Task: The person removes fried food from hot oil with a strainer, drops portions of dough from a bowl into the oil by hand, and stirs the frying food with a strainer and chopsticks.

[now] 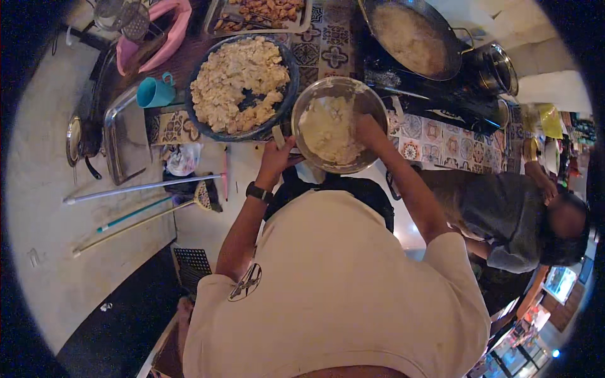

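A round metal bowl [302, 148] with pale, floury, lumpy food [329, 129] inside is at the counter's front edge, close to my body. My left hand [276, 157] is closed at the bowl's left side. A pale, flat, handle-like piece [278, 137] sticks up beside its fingers; I cannot tell what it belongs to. My right hand [370, 133] reaches over the bowl's right side into the floury food, its fingers mostly hidden. Just left of the bowl, a wide dark blue speckled basin [292, 75] holds many flour-coated pieces [236, 79], with a gap in their middle.
A large pan [409, 38] of bubbling, foamy liquid stands on the black stove [403, 91]. Behind the basin lies a tray [305, 22] of browned pieces with tongs. A teal mug [155, 92] stands at left. Another person [498, 214] is close on my right.
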